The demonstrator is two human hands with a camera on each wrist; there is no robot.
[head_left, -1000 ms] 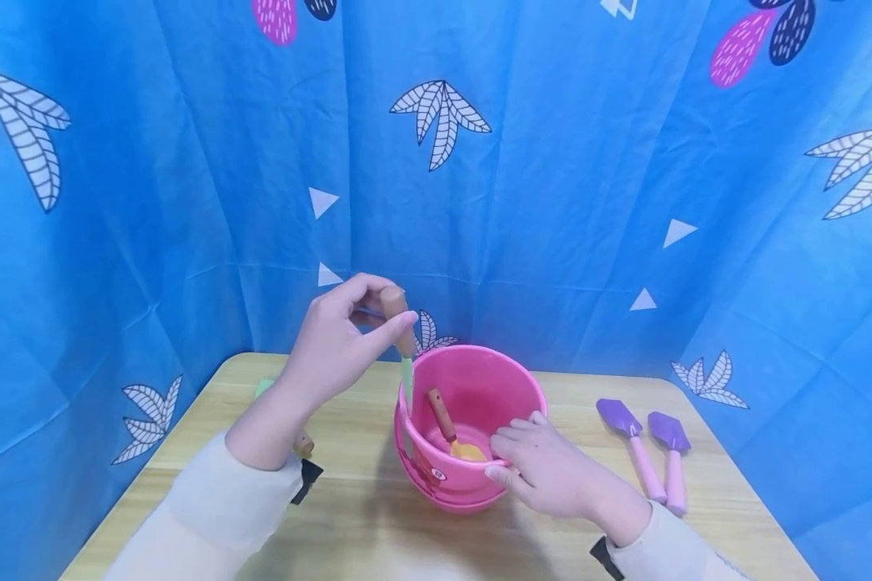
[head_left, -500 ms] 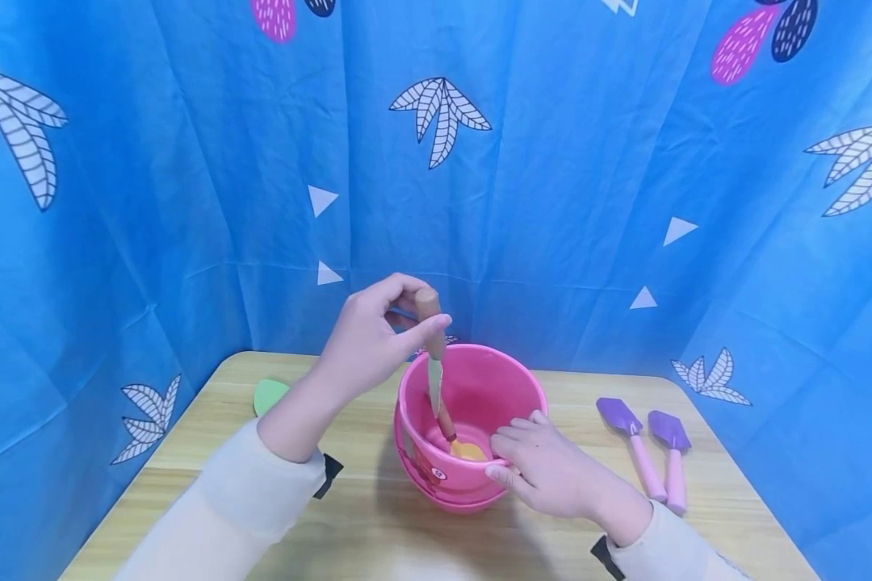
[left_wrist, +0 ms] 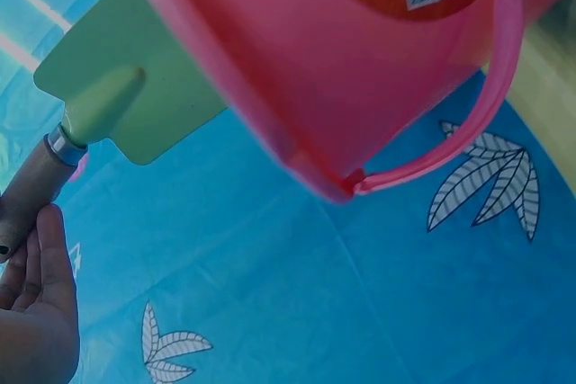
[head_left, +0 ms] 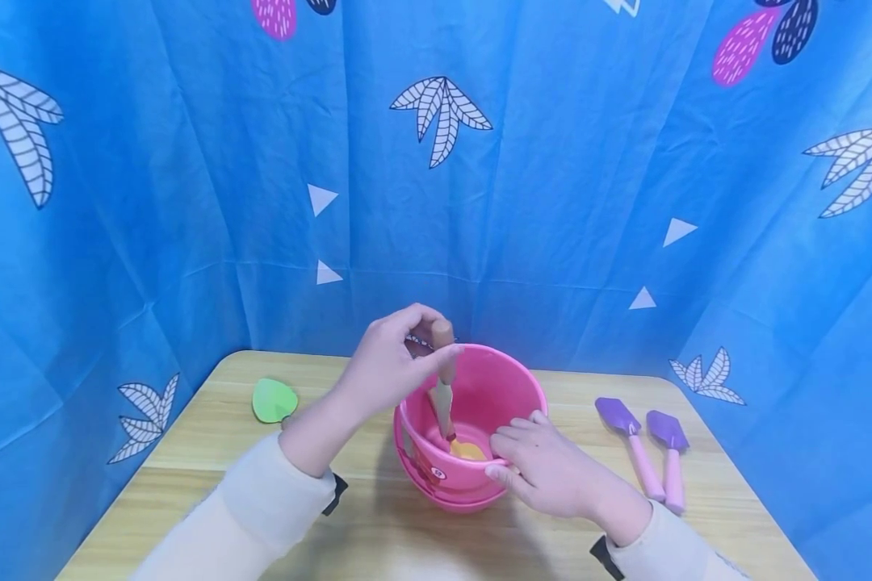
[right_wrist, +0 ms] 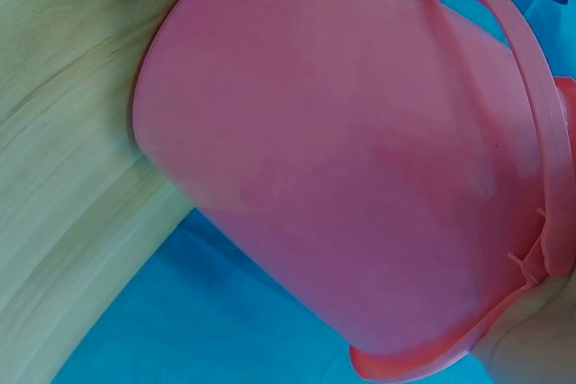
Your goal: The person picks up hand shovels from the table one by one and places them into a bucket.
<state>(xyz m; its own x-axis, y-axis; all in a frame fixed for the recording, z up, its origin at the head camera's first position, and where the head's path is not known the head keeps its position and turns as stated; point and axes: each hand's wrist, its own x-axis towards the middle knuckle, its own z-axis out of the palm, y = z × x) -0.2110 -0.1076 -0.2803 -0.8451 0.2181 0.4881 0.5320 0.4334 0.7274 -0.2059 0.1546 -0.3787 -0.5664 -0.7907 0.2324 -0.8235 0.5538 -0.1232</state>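
My left hand (head_left: 385,363) pinches the brown wooden handle of a garden trowel (head_left: 443,407), its tip pointing down inside a pink bucket (head_left: 501,375). In the left wrist view the green blade of the trowel (left_wrist: 153,83) passes partly behind the bucket's rim. The right hand (head_left: 548,468) grips the bucket's near right rim, fingers over the inner side and thumb outside. At the bottom of the bucket lies a yellow-headed tool (head_left: 467,451), its brown handle partly hidden behind the trowel. The right wrist view shows the bucket's outer wall and pink handle (right_wrist: 535,87).
Two purple spatula-like shovels (head_left: 618,415) with pink handles lie on the wooden table (head_left: 334,524) right of the bucket. A light-green tool head (head_left: 274,401) lies at the left, its handle mostly hidden by the left forearm. A blue patterned curtain (head_left: 436,226) surrounds the table.
My left hand has carried the trowel rightward from the bucket's left rim, then lowered it into the bucket. The light-green tool head at the left has come into fuller view. The right hand stays put.
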